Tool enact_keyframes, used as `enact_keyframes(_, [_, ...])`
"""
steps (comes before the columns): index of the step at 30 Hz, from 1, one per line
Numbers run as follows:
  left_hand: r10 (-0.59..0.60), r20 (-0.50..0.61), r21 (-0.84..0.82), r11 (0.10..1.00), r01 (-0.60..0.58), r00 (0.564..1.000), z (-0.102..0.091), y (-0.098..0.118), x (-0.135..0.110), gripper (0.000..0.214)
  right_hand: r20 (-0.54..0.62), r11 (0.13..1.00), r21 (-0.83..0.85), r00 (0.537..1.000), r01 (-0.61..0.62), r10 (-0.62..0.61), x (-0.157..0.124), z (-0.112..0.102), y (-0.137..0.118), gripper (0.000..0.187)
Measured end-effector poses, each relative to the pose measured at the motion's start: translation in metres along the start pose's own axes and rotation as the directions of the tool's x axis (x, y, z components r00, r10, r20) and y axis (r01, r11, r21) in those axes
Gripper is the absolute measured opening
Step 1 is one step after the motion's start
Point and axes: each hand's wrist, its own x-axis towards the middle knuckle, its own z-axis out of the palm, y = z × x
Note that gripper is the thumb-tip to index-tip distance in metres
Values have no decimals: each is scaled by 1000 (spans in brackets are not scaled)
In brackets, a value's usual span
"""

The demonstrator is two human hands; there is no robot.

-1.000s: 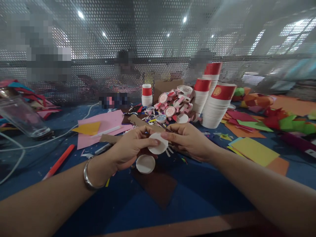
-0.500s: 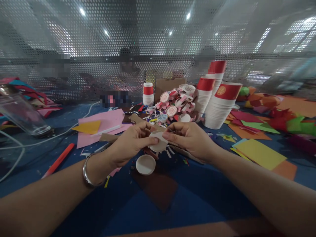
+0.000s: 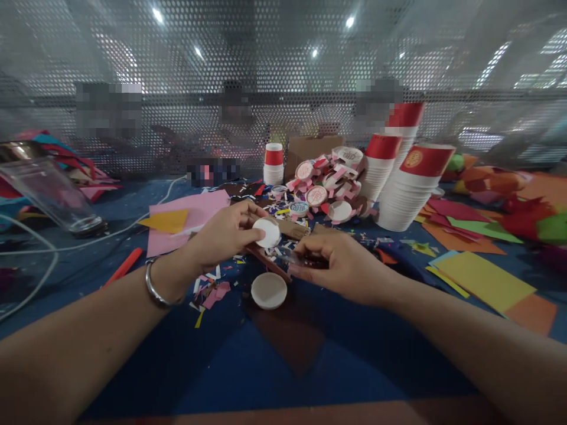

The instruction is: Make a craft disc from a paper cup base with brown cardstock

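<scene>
A round white paper disc (image 3: pixel 267 234), like a cut-off cup bottom, is pinched between the thumb and fingers of my left hand (image 3: pixel 230 233). My right hand (image 3: pixel 336 260) is closed, just right of and below the disc, around what looks like small scissors (image 3: pixel 289 256); their blades point left and are blurred. Disc and blades are apart. Below both hands, a shallow white cup bottom (image 3: pixel 269 291) lies on the blue table near a dark brown sheet (image 3: pixel 292 342). Paper scraps (image 3: pixel 215 293) are strewn beneath my left hand.
Beyond my hands is a heap of cut cup bottoms with pink tabs (image 3: pixel 325 183). Stacked red-and-white paper cups (image 3: pixel 407 195) stand right of it. Coloured paper (image 3: pixel 491 277) lies at right, pink paper (image 3: pixel 195 212), a red marker-like stick (image 3: pixel 124 267) and a glass bottle (image 3: pixel 57 195) at left.
My hands have separated. The left has carried the disc slightly left and up, while the right has drawn away downward with the scissors. The view has shifted slightly.
</scene>
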Motion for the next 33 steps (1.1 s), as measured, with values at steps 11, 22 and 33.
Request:
enact_keyframes(11, [-77, 121, -59, 995, 84, 990, 1, -5, 3, 28, 253, 990, -125, 967, 58, -25, -4, 13, -8, 15])
enact_keyframes(22, [-35, 110, -184, 981, 55, 993, 3, -7, 3, 30, 281, 941, -201, 937, 271, -210, -8, 9, -10, 14])
enact_keyframes(33, [-94, 283, -216, 963, 159, 954, 11, 0, -5, 34, -77, 923, -233, 940, 307, -332, -10, -5, -4, 18])
